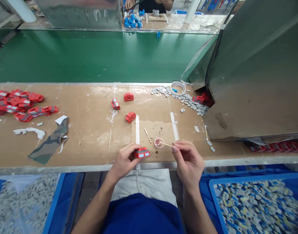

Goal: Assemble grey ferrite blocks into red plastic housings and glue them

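Observation:
My left hand (124, 161) is closed on a red toy car body (142, 152) with pale windows and a grey stripe, close to the table's front edge. Between the thumb and fingers of my right hand (188, 161) is a thin wooden stick (167, 144). Its far end reaches into a small clear round cup (159, 143). Behind the cup lies a cotton swab (147, 135) on a taped-down cardboard sheet (151, 125). Three more red car bodies stand farther back, one of them (130, 117) just beyond the sheet's left corner.
Red car bodies (17, 102) are heaped at the left, near a camouflage cloth strip (50, 139). Small grey pieces (188, 100) and a tape roll (178, 88) lie back right, beside a metal housing (249, 81). Beyond runs a green belt (90, 55). Blue bins (213, 195) flank me.

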The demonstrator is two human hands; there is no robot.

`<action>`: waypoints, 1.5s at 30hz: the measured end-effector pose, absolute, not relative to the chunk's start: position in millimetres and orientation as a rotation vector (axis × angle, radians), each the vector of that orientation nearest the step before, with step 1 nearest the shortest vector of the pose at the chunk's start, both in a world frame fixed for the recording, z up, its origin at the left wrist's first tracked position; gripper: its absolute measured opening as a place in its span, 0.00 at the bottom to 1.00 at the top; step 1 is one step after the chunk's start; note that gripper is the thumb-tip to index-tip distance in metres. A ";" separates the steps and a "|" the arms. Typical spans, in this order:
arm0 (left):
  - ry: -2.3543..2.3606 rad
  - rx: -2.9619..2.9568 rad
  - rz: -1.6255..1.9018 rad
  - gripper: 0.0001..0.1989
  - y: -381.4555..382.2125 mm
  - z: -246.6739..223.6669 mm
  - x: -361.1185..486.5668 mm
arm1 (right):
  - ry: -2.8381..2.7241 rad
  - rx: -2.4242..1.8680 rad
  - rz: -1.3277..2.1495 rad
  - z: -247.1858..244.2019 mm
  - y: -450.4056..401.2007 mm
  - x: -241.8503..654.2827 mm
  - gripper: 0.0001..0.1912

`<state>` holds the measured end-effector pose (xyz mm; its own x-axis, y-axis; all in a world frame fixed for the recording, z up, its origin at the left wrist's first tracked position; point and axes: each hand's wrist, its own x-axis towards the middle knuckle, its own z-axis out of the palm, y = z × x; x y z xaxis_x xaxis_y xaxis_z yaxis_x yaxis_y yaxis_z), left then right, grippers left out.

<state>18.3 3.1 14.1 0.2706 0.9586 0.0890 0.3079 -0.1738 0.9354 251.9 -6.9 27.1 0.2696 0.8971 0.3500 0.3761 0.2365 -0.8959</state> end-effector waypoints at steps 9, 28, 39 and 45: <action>1.189 1.611 0.955 0.07 3.6 12.3 16.6 | -1.627 -1.371 0.574 20.4 12.7 263.2 0.10; 1.161 1.640 0.992 0.06 5.8 9.7 15.7 | -2.122 -2.022 -0.151 -2.1 195.5 377.0 0.17; 1.137 1.654 1.032 0.06 6.1 12.6 16.3 | -2.269 -1.977 -0.137 -8.6 153.3 368.8 0.17; 1.114 1.629 1.055 0.07 5.7 10.2 14.8 | -2.187 -2.005 -0.093 0.5 121.2 365.2 0.16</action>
